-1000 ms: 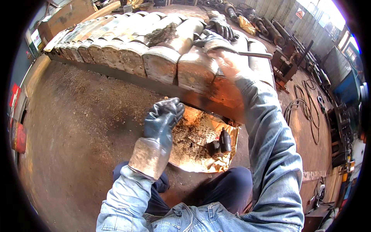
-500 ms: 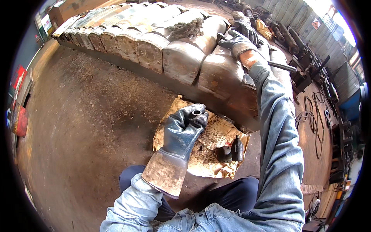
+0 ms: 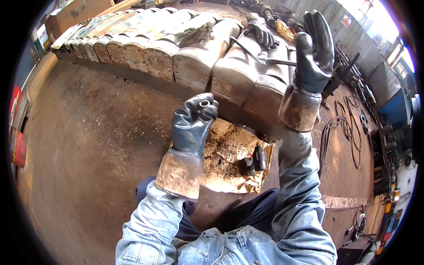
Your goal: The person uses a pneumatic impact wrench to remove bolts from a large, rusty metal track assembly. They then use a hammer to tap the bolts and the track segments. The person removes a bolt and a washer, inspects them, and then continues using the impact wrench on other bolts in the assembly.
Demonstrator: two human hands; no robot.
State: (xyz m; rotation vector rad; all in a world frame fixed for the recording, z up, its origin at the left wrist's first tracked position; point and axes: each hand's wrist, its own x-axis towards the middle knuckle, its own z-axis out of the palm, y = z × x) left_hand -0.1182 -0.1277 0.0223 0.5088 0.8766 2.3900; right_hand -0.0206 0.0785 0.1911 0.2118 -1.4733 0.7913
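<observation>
Blocks [image 3: 191,64]: a long row of round-topped metal blocks set side by side, scuffed on top, rusty on the end faces.
Left hand [image 3: 192,121]: in a dark rubber glove with a stained tan cuff, held up before the row's near side, fist clenched around a small hollow metal piece [image 3: 204,104]; the piece's round open end peeks out at the top of the fist.
Right hand [image 3: 312,64]: gloved to match, by the row's right end, released, fingers straight and pointing up.
Angled tool [image 3: 251,52]: two slim metal arms meeting at a hub, resting on the row's right part; one arm reaches toward the right hand, and whether they touch I cannot tell.
Work glove [image 3: 261,34]: dark, lying on the row behind the tool.
Fibrous clump [image 3: 196,35]: dark and shaggy, on top of the row, left of the tool.
Paper sheet [image 3: 216,174]: brown, speckled with black grit, on the floor before the row.
Bottle [image 3: 259,157]: dark, on the sheet, a squat dark container [image 3: 246,166] just beside it.
Cables [image 3: 349,121]: looped on the floor, right of the row.
</observation>
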